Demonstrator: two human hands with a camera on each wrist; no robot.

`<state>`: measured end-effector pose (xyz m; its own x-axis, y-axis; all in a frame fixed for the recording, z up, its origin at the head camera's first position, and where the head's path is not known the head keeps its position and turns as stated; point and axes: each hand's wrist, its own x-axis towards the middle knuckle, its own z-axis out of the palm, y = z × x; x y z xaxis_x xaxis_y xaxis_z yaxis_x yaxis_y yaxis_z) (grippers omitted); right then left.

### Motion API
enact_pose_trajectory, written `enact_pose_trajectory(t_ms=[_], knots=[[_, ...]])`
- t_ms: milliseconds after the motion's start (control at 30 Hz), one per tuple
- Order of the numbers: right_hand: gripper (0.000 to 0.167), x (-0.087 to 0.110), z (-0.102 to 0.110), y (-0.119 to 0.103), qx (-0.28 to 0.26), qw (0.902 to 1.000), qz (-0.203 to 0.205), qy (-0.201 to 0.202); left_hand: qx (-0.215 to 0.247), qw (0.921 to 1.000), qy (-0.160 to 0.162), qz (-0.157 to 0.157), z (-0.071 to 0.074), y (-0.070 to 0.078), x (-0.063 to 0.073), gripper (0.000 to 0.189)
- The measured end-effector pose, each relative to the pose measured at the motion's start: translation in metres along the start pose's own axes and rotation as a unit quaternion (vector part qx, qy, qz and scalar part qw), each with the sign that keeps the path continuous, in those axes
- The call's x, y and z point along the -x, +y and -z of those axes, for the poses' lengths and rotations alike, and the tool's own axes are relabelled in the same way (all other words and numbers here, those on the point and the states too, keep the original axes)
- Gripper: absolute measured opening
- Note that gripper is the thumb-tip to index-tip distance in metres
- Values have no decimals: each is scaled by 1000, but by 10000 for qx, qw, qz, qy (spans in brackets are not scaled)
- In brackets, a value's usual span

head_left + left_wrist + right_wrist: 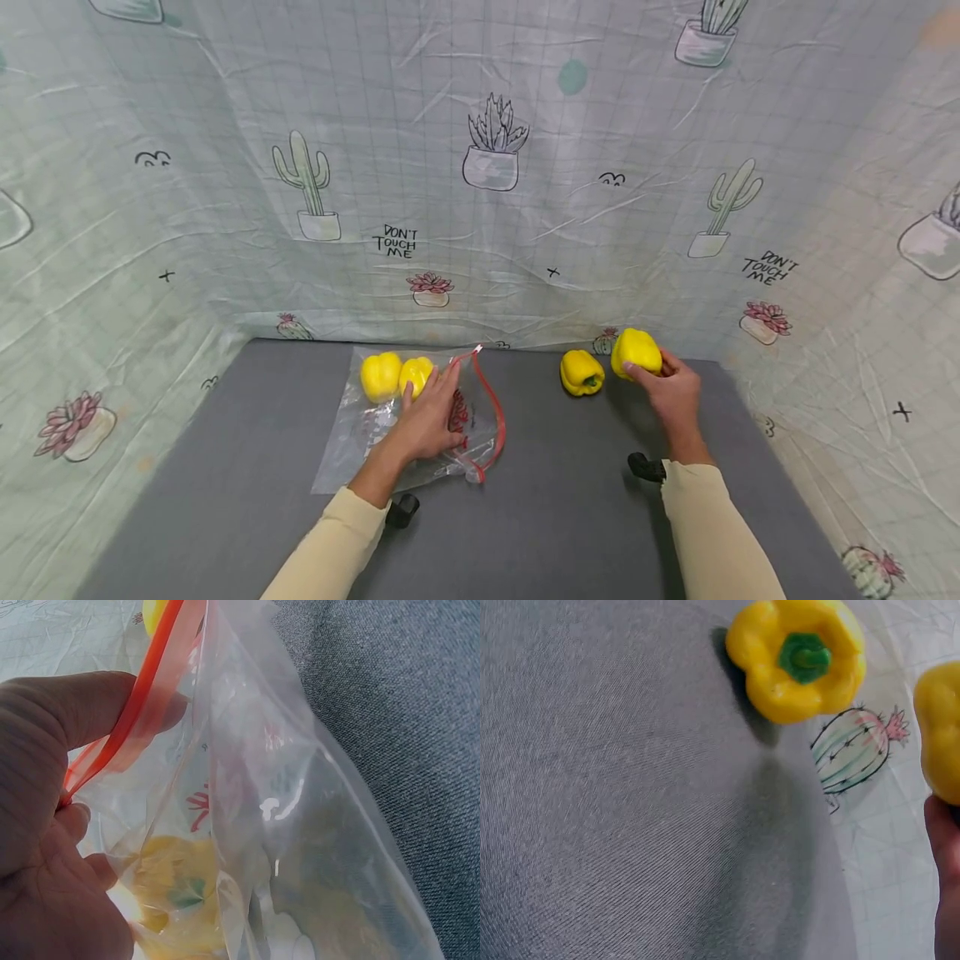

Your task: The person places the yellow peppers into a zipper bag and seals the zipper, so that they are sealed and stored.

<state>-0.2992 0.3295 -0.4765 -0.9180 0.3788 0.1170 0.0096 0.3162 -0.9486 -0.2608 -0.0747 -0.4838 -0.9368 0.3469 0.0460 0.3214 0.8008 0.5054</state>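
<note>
A clear zip bag (341, 450) with a red seal lies on the grey table, two yellow bell peppers (380, 377) showing at its far end. My left hand (423, 425) is over the bag and holds its red-edged mouth; in the left wrist view the thumb (90, 705) passes behind the red strip (139, 701). My right hand (673, 396) grips another yellow bell pepper (636, 352), raised above the table at the right. Just left of it, one more bell pepper (581, 372) sits on the table, its green stem (804, 657) visible in the right wrist view.
A patterned cloth (555, 225) with cactus drawings rises behind the table (540, 508) and along both sides. A red slider end (478, 350) of the bag points to the back edge. Dark wrist-worn devices (647, 467) stick out by both sleeves.
</note>
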Motion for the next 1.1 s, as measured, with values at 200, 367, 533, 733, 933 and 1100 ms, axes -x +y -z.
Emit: enact_pose_trajectory(t_ms=[200,367,533,733,933,1100], knots=[[80,3,-2,-10,-141,9987,178,-451,67,10000,36,-24,0,1,0,117],[78,6,-4,-16,-143,9964,274,-785,59,10000,30,-8,1,3,1,117],[74,9,-5,-18,-137,9946,386,-952,76,10000,3,-45,1,4,1,118],[72,13,-8,-26,-119,9912,602,-1169,91,9999,41,-41,4,4,0,118],[70,18,-16,-31,-240,9864,784,-1427,86,9999,72,-32,5,2,3,118],[70,24,-20,-27,-185,9824,754,-1698,75,10000,40,24,3,1,7,119]])
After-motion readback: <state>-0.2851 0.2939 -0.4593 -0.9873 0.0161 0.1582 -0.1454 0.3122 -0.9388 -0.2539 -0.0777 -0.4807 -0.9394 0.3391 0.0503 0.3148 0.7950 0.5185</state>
